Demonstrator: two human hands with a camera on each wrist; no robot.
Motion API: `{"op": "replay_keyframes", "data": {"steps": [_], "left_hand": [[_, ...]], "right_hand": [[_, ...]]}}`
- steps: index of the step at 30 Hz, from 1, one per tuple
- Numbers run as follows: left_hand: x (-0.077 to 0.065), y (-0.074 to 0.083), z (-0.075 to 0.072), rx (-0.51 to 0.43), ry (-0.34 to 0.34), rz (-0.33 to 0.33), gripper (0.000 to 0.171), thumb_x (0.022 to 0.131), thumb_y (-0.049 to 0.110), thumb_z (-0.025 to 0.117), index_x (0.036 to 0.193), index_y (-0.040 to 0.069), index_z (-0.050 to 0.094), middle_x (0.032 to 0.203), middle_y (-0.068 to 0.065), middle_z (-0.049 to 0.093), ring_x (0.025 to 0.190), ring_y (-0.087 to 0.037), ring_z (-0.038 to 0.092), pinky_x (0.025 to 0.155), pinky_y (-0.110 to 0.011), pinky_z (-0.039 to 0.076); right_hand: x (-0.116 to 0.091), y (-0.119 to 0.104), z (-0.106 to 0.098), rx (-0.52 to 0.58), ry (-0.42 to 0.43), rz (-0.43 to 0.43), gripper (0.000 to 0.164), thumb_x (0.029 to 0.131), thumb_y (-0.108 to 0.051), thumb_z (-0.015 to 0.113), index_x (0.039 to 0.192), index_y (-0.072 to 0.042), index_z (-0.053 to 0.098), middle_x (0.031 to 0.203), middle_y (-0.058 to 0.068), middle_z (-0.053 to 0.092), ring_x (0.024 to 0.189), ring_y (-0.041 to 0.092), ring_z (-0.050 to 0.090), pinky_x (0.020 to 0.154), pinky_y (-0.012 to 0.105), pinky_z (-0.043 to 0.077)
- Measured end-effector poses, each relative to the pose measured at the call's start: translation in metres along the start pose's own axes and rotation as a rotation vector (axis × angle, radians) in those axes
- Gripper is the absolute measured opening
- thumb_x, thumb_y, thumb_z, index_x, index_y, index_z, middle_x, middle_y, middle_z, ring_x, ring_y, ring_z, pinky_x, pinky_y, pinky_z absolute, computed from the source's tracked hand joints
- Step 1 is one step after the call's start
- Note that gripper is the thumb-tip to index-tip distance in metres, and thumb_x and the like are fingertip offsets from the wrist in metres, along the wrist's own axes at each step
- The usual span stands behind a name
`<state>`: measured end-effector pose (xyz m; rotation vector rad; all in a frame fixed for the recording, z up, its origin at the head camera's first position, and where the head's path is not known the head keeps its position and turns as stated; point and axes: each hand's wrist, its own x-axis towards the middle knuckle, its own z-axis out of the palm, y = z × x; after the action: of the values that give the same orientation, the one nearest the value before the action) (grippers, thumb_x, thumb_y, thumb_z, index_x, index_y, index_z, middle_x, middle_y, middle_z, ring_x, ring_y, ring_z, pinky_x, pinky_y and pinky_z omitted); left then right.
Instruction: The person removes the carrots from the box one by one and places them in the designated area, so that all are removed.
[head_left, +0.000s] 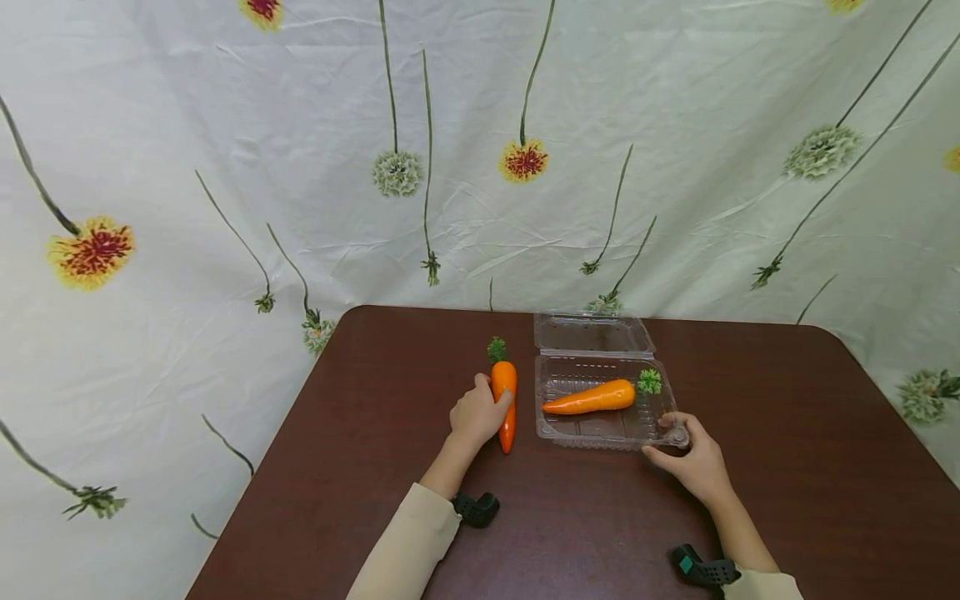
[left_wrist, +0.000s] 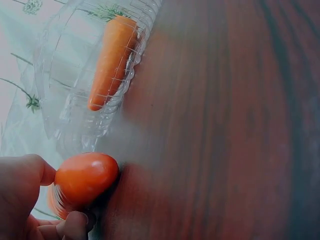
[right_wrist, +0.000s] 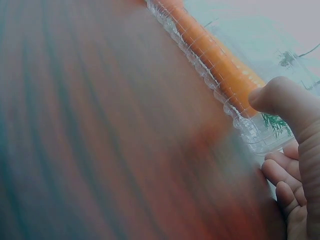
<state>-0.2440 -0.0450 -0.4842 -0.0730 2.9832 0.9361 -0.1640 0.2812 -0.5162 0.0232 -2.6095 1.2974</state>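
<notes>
Between its thumb and fingers, my left hand point(head_left: 477, 412) holds an orange carrot point(head_left: 507, 429) with a green leafy top, which points toward the far edge of the table. To its right stands a clear plastic clamshell box point(head_left: 600, 433), its lid point(head_left: 592, 335) folded back. Inside lies a second carrot point(head_left: 592, 398), tip to the left and leafy end to the right. My right hand point(head_left: 697, 458) grips the near right corner of the box, thumb point(right_wrist: 272, 97) at the front and fingers curled by the side. The left wrist view shows the held carrot's rounded red-orange tip point(left_wrist: 90, 172) close up.
The brown table point(head_left: 360, 467) has rounded far corners. Behind it hangs a pale cloth point(head_left: 315, 125) printed with flowers. Dark bands with small devices point(head_left: 477, 508) sit on both wrists.
</notes>
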Motion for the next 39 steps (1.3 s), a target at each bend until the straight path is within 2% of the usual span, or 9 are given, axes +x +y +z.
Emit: {"op": "replay_keyframes", "data": {"steps": [6, 13, 19, 25, 29, 39], "left_hand": [[0.0, -0.001, 0.0, 0.015, 0.009, 0.001, 0.047, 0.087, 0.045, 0.047, 0.114, 0.008, 0.048, 0.068, -0.006, 0.055, 0.055, -0.022, 0.051, 0.052, -0.037, 0.04], [-0.001, -0.001, -0.003, 0.022, 0.05, -0.01, 0.052, 0.084, 0.049, 0.049, 0.118, 0.01, 0.051, 0.073, -0.007, 0.059, 0.057, -0.023, 0.053, 0.055, -0.039, 0.042], [0.001, 0.001, -0.013, -0.017, 0.084, -0.017, 0.052, 0.082, 0.049, 0.051, 0.12, 0.013, 0.052, 0.063, -0.004, 0.053, 0.053, -0.021, 0.048, 0.056, -0.038, 0.04], [0.003, 0.011, -0.022, -0.114, 0.119, 0.058, 0.044, 0.084, 0.039, 0.052, 0.12, 0.014, 0.053, 0.061, 0.004, 0.053, 0.047, -0.016, 0.048, 0.051, -0.034, 0.038], [0.005, 0.019, -0.024, -0.122, 0.139, 0.11, 0.039, 0.085, 0.035, 0.051, 0.119, 0.016, 0.055, 0.064, 0.006, 0.053, 0.047, -0.014, 0.048, 0.05, -0.032, 0.038], [0.002, 0.041, -0.024, -0.149, 0.108, 0.229, 0.033, 0.088, 0.035, 0.053, 0.113, 0.016, 0.06, 0.057, 0.008, 0.052, 0.042, -0.013, 0.044, 0.045, -0.029, 0.036]], "right_hand": [[0.0, 0.0, 0.0, -0.019, 0.006, -0.004, 0.056, 0.073, -0.03, 0.078, 0.115, -0.007, 0.05, 0.113, 0.011, 0.056, 0.103, 0.027, 0.049, 0.078, 0.045, 0.039], [0.0, 0.0, -0.001, -0.026, 0.005, 0.005, 0.056, 0.072, -0.03, 0.079, 0.116, -0.01, 0.05, 0.113, 0.01, 0.056, 0.101, 0.024, 0.049, 0.077, 0.044, 0.039], [0.0, 0.0, -0.002, -0.021, 0.003, 0.005, 0.056, 0.072, -0.03, 0.079, 0.115, -0.009, 0.05, 0.113, 0.01, 0.056, 0.103, 0.026, 0.049, 0.079, 0.045, 0.038], [0.001, 0.0, -0.002, -0.019, 0.002, 0.006, 0.056, 0.073, -0.031, 0.079, 0.116, -0.009, 0.05, 0.114, 0.011, 0.056, 0.104, 0.027, 0.049, 0.08, 0.046, 0.038], [0.001, 0.0, -0.002, -0.02, 0.002, 0.01, 0.057, 0.073, -0.031, 0.079, 0.116, -0.009, 0.049, 0.114, 0.011, 0.055, 0.104, 0.028, 0.049, 0.08, 0.047, 0.039], [0.0, -0.001, -0.002, -0.007, -0.021, 0.023, 0.058, 0.074, -0.033, 0.077, 0.118, -0.009, 0.049, 0.116, 0.011, 0.055, 0.104, 0.028, 0.049, 0.078, 0.046, 0.039]]}}
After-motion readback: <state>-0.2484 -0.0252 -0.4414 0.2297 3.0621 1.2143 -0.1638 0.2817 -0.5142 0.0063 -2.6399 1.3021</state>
